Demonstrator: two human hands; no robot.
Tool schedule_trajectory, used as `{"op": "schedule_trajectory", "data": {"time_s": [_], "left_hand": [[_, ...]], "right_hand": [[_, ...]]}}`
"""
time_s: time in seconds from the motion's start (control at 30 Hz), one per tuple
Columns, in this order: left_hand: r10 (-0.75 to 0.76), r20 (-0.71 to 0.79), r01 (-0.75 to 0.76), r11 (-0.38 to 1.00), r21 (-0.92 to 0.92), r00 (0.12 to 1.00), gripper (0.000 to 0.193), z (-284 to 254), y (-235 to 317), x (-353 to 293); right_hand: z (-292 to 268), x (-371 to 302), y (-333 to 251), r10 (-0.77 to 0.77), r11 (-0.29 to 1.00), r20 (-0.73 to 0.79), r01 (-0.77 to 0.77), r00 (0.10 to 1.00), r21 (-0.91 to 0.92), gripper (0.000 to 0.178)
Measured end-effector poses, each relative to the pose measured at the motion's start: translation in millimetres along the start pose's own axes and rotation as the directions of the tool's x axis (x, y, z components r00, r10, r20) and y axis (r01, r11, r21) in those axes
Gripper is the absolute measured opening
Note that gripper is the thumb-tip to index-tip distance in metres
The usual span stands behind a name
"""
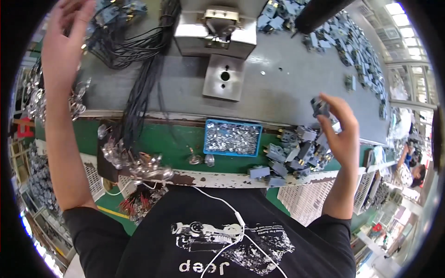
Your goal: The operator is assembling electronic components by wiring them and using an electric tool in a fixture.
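Nearest, gray plug housings (303,150) are lying heaped at the bench edge, right of a blue tray (234,122) of small metal pieces. Just beyond the heap, the right hand (342,132) is pinching a dark plug part (319,107) between thumb and forefinger. Beyond the tray, a drilled steel block (224,78) is sitting on the worktop. Farthest, the left hand (65,41) is hovering left of black cables (141,99); I cannot tell whether it is gripping anything. Ideally, the pinch should be staying light, bearing on the part's sides.
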State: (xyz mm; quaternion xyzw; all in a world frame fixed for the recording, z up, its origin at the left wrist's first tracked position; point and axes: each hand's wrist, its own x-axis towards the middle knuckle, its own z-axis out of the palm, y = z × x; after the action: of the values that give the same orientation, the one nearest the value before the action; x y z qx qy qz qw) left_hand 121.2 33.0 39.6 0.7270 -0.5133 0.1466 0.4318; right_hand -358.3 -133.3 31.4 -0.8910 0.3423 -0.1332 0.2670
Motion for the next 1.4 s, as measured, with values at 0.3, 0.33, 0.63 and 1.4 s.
{"op": "schedule_trajectory", "data": {"time_s": [0.3,0.33,0.63,1.4], "left_hand": [[0.241,0.920,-0.344,0.930,-0.128,0.310,0.021,2,90,-83],[0.273,0.917,-0.374,0.915,-0.153,0.292,0.019,3,90,-82],[0.369,0.813,-0.267,0.925,-0.272,0.451,0.019,-10,85,-66],[-0.672,0.539,0.789,0.614,0.021,0.508,0.035,-40,-3,-74]], "right_hand": [[110,86,-83,-0.545,0.838,-0.166,0.542,0.822,-0.064,0.041],[118,89,-79,-0.553,0.832,-0.170,0.549,0.815,-0.074,0.041],[109,81,-78,-0.408,0.901,0.086,0.416,0.909,-0.120,0.039],[149,42,-118,-0.353,0.912,0.336,0.241,0.873,0.332,0.029]]}}
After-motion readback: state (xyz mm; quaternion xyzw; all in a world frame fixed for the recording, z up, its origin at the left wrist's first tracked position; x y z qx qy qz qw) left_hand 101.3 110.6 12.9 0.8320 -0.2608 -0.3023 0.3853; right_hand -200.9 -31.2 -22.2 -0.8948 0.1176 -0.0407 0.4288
